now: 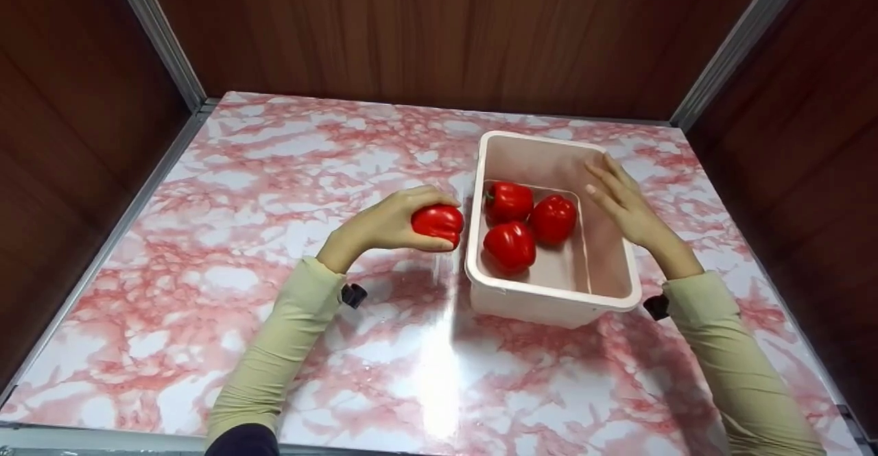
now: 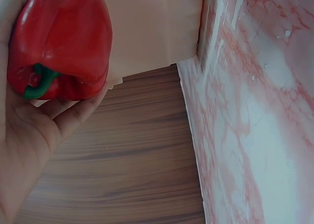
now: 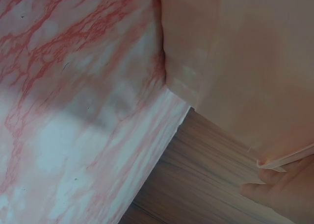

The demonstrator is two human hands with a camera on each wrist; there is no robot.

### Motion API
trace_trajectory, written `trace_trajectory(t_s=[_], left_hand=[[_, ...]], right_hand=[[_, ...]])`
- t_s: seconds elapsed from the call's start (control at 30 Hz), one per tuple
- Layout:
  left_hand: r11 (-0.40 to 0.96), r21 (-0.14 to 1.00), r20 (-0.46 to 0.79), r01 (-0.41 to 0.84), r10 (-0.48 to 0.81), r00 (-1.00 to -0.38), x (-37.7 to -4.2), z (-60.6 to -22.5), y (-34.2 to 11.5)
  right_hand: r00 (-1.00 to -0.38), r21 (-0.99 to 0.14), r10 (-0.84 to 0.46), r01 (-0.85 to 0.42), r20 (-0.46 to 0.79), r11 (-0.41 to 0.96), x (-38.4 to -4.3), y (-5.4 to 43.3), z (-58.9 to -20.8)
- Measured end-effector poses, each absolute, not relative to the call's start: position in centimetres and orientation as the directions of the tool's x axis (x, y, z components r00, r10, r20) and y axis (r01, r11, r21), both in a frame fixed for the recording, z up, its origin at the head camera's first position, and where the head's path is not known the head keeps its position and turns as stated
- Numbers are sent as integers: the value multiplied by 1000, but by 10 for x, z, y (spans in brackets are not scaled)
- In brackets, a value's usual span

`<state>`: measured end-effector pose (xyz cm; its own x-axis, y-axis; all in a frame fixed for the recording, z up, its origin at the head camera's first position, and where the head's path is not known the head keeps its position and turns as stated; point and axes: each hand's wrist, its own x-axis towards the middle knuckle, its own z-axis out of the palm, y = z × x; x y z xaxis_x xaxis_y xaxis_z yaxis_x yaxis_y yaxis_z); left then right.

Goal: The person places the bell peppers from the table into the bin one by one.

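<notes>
My left hand (image 1: 405, 219) grips a red bell pepper (image 1: 437, 223) above the table, just left of a pale plastic bin (image 1: 549, 293). Thumb and fingers curve round its sides; in the left wrist view the green stem (image 2: 41, 82) points back toward the palm. Inside the bin lie a pepper with a visible stem (image 1: 511, 201), another pepper (image 1: 553, 219) to its right and a third pepper (image 1: 509, 247) nearer me. At the bin's right wall, my right hand (image 1: 627, 209) rests over the rim with its fingers fairly straight. Only its fingertips show in the right wrist view.
Beneath everything is a table (image 1: 226, 278) with a red-and-white marbled top. Brown wood-grain panels (image 1: 411, 38) enclose its back and sides, with metal posts (image 1: 161, 31) at the corners. A bright reflection crosses the tabletop in front of the bin.
</notes>
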<state>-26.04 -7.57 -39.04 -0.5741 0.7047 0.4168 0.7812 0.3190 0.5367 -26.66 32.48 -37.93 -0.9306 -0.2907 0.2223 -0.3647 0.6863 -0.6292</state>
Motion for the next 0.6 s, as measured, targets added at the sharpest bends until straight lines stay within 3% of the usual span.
trace_trajectory(t_s=[0.6], left_hand=[[285,528,456,800,699,-551,-264,-384,-71]], right_hand=[[-923,-623,-298,-383,242,682,-267,326,-381]])
